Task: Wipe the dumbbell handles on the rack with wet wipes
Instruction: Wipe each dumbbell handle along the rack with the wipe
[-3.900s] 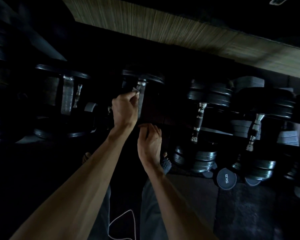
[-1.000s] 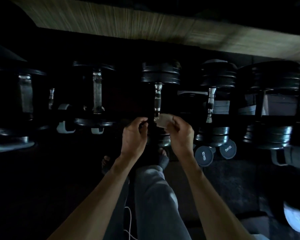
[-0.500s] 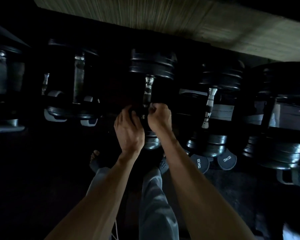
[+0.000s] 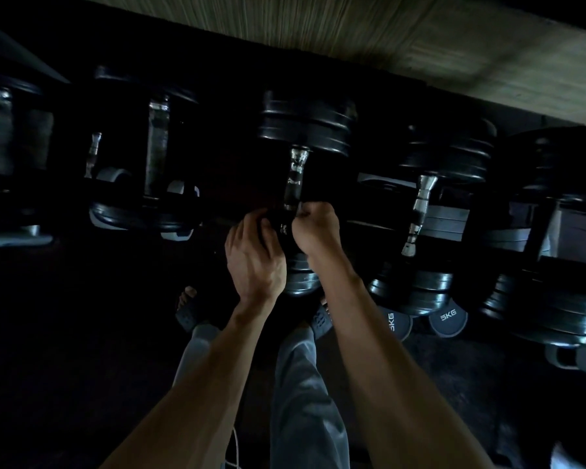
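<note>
The room is very dark, and the wet wipe is hidden inside the hands, so which hand has it cannot be told. The right hand (image 4: 315, 228) is curled into a fist round the near end of the shiny chrome dumbbell handle (image 4: 295, 179); the left hand (image 4: 252, 257), fingers bent, touches the same spot from the left. That black-plated dumbbell (image 4: 307, 125) lies mid-rack. Another chrome-handled dumbbell (image 4: 420, 208) sits to the right, with two round grey 5KG weights (image 4: 449, 319) on the floor near it.
</note>
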### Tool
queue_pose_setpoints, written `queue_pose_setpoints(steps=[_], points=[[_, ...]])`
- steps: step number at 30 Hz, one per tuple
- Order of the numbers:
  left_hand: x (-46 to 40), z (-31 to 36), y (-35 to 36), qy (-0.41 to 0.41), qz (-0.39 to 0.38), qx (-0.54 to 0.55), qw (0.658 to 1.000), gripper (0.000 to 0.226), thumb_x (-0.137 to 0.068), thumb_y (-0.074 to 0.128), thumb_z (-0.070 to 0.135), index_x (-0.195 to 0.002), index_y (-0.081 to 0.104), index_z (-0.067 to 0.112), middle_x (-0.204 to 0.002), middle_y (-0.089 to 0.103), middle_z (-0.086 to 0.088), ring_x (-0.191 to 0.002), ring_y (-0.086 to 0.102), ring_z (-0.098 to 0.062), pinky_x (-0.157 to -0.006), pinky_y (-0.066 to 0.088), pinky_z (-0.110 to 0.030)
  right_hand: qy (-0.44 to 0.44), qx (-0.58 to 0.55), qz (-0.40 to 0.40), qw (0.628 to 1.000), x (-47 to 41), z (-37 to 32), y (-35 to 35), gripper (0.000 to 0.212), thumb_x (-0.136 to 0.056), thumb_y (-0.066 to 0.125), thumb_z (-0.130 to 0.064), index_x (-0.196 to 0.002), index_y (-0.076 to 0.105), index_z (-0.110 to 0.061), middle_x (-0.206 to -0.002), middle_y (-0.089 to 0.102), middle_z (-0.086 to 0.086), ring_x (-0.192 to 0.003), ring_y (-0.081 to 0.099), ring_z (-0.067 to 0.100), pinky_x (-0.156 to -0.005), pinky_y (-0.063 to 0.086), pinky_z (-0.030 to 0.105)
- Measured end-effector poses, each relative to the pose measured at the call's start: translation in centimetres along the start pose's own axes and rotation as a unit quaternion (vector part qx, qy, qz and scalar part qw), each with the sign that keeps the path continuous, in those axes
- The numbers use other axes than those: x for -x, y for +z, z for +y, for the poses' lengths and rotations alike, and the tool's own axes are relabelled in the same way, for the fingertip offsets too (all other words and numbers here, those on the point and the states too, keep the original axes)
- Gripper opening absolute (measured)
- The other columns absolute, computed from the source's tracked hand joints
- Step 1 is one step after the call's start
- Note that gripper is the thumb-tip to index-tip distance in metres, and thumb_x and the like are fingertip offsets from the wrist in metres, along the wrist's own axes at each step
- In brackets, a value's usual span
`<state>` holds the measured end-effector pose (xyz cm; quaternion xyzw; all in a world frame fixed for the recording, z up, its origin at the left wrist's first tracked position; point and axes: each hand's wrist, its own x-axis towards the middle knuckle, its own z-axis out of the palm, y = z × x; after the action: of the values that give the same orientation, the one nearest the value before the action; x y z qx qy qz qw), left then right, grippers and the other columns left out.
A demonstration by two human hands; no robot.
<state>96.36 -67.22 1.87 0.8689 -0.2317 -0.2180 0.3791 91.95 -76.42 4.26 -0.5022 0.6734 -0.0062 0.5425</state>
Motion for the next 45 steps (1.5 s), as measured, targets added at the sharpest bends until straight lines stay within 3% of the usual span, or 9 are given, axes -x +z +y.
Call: queue_pose_setpoints(steps=[3, 7, 13, 15, 19, 22, 27, 42, 45], points=[[-0.1, -0.1, 0.1, 0.006, 0.005, -0.004, 1.000, 0.027, -0.096, 0.042, 0.018, -0.104, 0.067, 0.013, -0.099, 0.071, 0.000, -0.092, 0.060, -0.017, -0.088, 0.049, -0.046, -0.025, -0.005, 0.009, 1.000, 0.5, 0.8, -0.2, 0.030, -0.102, 0.053, -0.013, -0.084, 0.066, 0.007, -0.067, 0.061, 0.010, -0.052, 0.050, 0.013, -0.042, 0.036, 0.020], [-0.1, -0.2, 0.1, 0.019, -0.001, -0.006, 1.000, 0.028, -0.096, 0.040, 0.018, -0.103, 0.067, 0.013, -0.095, 0.070, 0.001, -0.089, 0.060, -0.016, -0.087, 0.049, -0.044, -0.011, -0.007, 0.061, 0.998, -0.6, -0.1, 0.5, 0.032, -0.103, 0.053, -0.014, -0.075, 0.062, -0.002, -0.057, 0.048, 0.000, -0.044, 0.040, 0.009, -0.033, 0.028, 0.013], [-0.4, -0.8, 0.3, 0.022, -0.012, -0.014, 1.000, 0.035, -0.096, 0.034, 0.024, -0.104, 0.067, 0.014, -0.096, 0.069, 0.004, -0.089, 0.060, -0.014, -0.091, 0.048, -0.042, -0.033, -0.033, 0.062, 0.997, 0.5, 0.7, 0.1, 0.029, -0.102, 0.053, -0.012, -0.077, 0.066, -0.004, -0.056, 0.051, -0.002, -0.032, 0.038, 0.001, -0.034, 0.030, 0.014], [-0.5, -0.9, 0.3, 0.021, -0.016, -0.018, 0.999, 0.034, -0.096, 0.035, 0.024, -0.103, 0.067, 0.014, -0.096, 0.069, 0.003, -0.088, 0.060, -0.015, -0.090, 0.048, -0.042, -0.016, -0.048, 0.064, 0.997, -0.4, 0.4, 0.6, 0.028, -0.101, 0.058, -0.016, -0.076, 0.066, -0.005, -0.058, 0.054, -0.001, -0.039, 0.044, -0.001, -0.040, 0.036, 0.017], [-0.4, -0.8, 0.3, 0.023, -0.008, -0.012, 1.000, 0.030, -0.096, 0.039, 0.020, -0.104, 0.068, 0.014, -0.096, 0.070, 0.004, -0.089, 0.059, -0.012, -0.091, 0.048, -0.039, 0.010, -0.093, 0.040, 0.995, -1.4, 0.9, 0.7, 0.027, -0.097, 0.064, -0.022, -0.080, 0.070, -0.003, -0.071, 0.067, 0.009, -0.063, 0.060, 0.018, -0.059, 0.051, 0.032], [-0.4, -0.8, 0.3, 0.028, -0.007, -0.013, 0.999, 0.030, -0.096, 0.039, 0.019, -0.104, 0.068, 0.014, -0.095, 0.070, 0.004, -0.088, 0.059, -0.012, -0.091, 0.047, -0.038, -0.011, -0.076, 0.059, 0.995, -0.7, 1.4, 0.4, 0.032, -0.101, 0.059, -0.021, -0.076, 0.069, -0.004, -0.061, 0.059, -0.001, -0.050, 0.050, 0.005, -0.046, 0.039, 0.017], [-0.5, -0.9, 0.3, 0.026, -0.016, -0.019, 0.999, 0.032, -0.095, 0.037, 0.021, -0.102, 0.067, 0.015, -0.095, 0.069, 0.004, -0.088, 0.060, -0.013, -0.092, 0.047, -0.039, -0.013, -0.097, 0.115, 0.989, -1.6, -0.2, 1.6, 0.038, -0.101, 0.054, -0.011, -0.063, 0.053, -0.013, -0.052, 0.040, -0.007, -0.034, 0.032, 0.001, -0.040, 0.028, 0.019], [-0.4, -0.8, 0.0, 0.026, -0.026, -0.035, 0.999, 0.033, -0.092, 0.037, 0.022, -0.101, 0.068, 0.017, -0.092, 0.069, 0.002, -0.087, 0.059, -0.018, -0.089, 0.046, -0.037, -0.128, -0.009, 0.148, 0.981, 0.7, 0.4, 1.8, 0.041, -0.098, 0.048, -0.002, -0.060, 0.044, -0.016, -0.051, 0.043, -0.006, -0.039, 0.038, 0.007, -0.040, 0.028, 0.014], [-0.6, -0.8, 0.1, 0.023, -0.030, -0.037, 0.999, 0.034, -0.092, 0.038, 0.022, -0.102, 0.069, 0.018, -0.092, 0.069, 0.003, -0.087, 0.059, -0.018, -0.089, 0.047, -0.040, -0.130, -0.023, 0.172, 0.976, -0.5, -0.5, 1.9, 0.032, -0.099, 0.049, -0.003, -0.069, 0.060, -0.007, -0.055, 0.051, -0.003, -0.045, 0.046, 0.006, -0.042, 0.034, 0.016]])
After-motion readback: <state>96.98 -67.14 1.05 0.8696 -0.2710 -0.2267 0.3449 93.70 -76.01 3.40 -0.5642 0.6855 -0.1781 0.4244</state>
